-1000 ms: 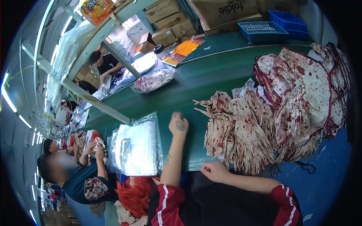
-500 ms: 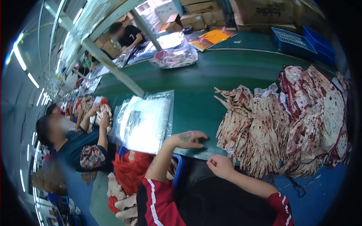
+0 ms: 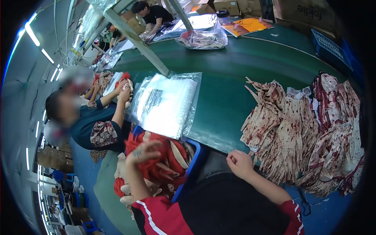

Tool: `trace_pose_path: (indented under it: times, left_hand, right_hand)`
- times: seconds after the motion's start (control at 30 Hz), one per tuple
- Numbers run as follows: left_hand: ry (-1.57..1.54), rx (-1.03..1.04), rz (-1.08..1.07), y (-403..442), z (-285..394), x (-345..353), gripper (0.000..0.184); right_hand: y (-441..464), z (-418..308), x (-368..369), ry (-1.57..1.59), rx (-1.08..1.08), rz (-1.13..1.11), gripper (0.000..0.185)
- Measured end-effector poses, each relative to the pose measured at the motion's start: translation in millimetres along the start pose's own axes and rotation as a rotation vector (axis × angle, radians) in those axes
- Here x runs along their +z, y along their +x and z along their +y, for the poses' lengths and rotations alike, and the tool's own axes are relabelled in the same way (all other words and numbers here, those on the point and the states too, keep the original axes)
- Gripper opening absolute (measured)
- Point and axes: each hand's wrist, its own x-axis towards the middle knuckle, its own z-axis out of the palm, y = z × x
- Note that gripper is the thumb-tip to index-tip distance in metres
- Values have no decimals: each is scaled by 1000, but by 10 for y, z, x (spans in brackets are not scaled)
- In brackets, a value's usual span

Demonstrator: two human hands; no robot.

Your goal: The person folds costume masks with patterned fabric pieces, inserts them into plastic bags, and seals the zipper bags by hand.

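Observation:
My left hand point(image 3: 145, 152) hovers over a blue bin point(image 3: 192, 164), its fingers apart and nothing held in them. Below it, the bin is heaped with red hair point(image 3: 166, 162) and pale, flesh-coloured pieces that look like masks. My right hand point(image 3: 239, 162) is curled closed at the front edge of the green table point(image 3: 219, 129), with nothing visible in it. Just right of that hand lie cream garments point(image 3: 280, 129) with red splatter and ragged strips hanging over the edge. A stack of clear plastic bags point(image 3: 166, 105) lies on the table beyond the bin.
At left, a co-worker point(image 3: 92, 121) handles a red-haired piece point(image 3: 124, 88). A slanted post point(image 3: 143, 49) meets the table behind the bags. Farther back are a filled plastic bag point(image 3: 203, 39), an orange sheet point(image 3: 246, 27), a lidded cup point(image 3: 223, 16) and a blue crate point(image 3: 331, 49).
My left hand has moved left and down, from above the table to over the bin. My right hand stays closed by the table edge. The view has turned left.

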Motion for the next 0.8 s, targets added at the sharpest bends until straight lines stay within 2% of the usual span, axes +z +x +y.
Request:
trace_pose_path:
  times: [0.03,0.07,0.13,0.17,0.2,0.27,0.3,0.33,0.4,0.43,0.5,0.57,0.63,0.7,0.77,0.8]
  left_hand:
    - [-149,30,-159,-65,78,108,16]
    - [-147,32,-157,-56,24,198,16]
    - [18,-109,49,48,-148,400,14]
    - [19,-109,43,90,-129,573,14]
    - [202,52,235,167,-66,795,16]
    - [285,214,316,257,258,1149,19]
    - [182,200,204,198,457,1271,20]
    - [178,180,212,185,448,1349,20]
    - [437,268,97,109,379,1406,19]
    - [430,236,111,51,394,1343,19]
    - [253,457,624,3,496,1124,17]
    - [234,383,778,-145,374,832,21]
    - [429,74,948,-293,172,628,28]
    - [782,-183,1250,-469,-124,366,35]
    - [874,-631,1237,-746,-479,144,37]
    - [772,-836,968,-934,-546,69,39]
  right_hand:
    - [4,5,2,-9,-7,-4,10]
    - [2,6,4,-19,-11,-11,10]
    - [2,5,5,-21,-16,-7,10]
    - [-7,7,9,-21,-19,-5,9]
    - [-7,9,13,-20,-24,0,9]
    - [12,-7,-6,-26,-25,14,9]
    - [2,-26,-10,-30,-27,13,9]
    - [-15,-42,2,-32,-31,0,9]
    - [-49,-27,19,-38,-58,-11,9]
    - [-51,-8,27,-50,-79,11,9]
    - [-16,-7,51,-53,-121,17,10]
    - [-21,-25,57,-60,-122,29,10]
    - [-37,-38,64,-65,-135,21,10]
    - [-41,-39,66,-76,-137,27,10]
    - [-9,-35,57,-80,-136,38,10]
    - [10,-30,56,-73,-139,40,10]
